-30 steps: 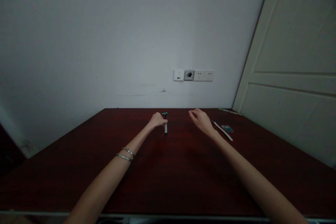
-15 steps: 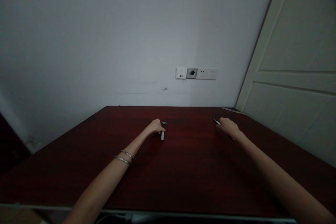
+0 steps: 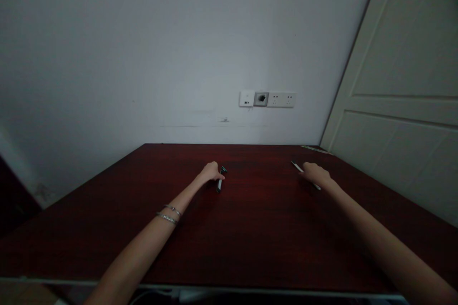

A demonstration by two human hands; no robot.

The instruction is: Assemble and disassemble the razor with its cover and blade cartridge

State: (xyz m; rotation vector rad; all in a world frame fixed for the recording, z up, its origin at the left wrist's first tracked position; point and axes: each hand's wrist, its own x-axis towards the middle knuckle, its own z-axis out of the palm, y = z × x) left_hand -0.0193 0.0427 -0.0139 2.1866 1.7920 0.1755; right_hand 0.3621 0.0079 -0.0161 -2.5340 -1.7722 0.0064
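Note:
My left hand [image 3: 211,171] is closed on a razor [image 3: 219,184] with a teal-and-dark head and a pale handle. The razor's head points toward the wall and its dark handle end points toward me. To the right, my right hand [image 3: 315,173] has curled fingers around the middle of a thin white stick [image 3: 296,167] with a dark tip. This stick slants from far left to near right, both ends showing beyond the hand. Its middle is hidden, and its exact kind is not clear.
Both hands are over a dark red wooden table [image 3: 250,238]. Behind it a white wall carries a row of sockets [image 3: 268,99]. A pale panelled door [image 3: 400,105] borders the right side. A thin strip [image 3: 317,149] lies at the far right corner.
The razor has tilted in my left hand, its head turning and its handle end swinging slightly left. My right hand has shifted a little right along the stick, exposing more of it.

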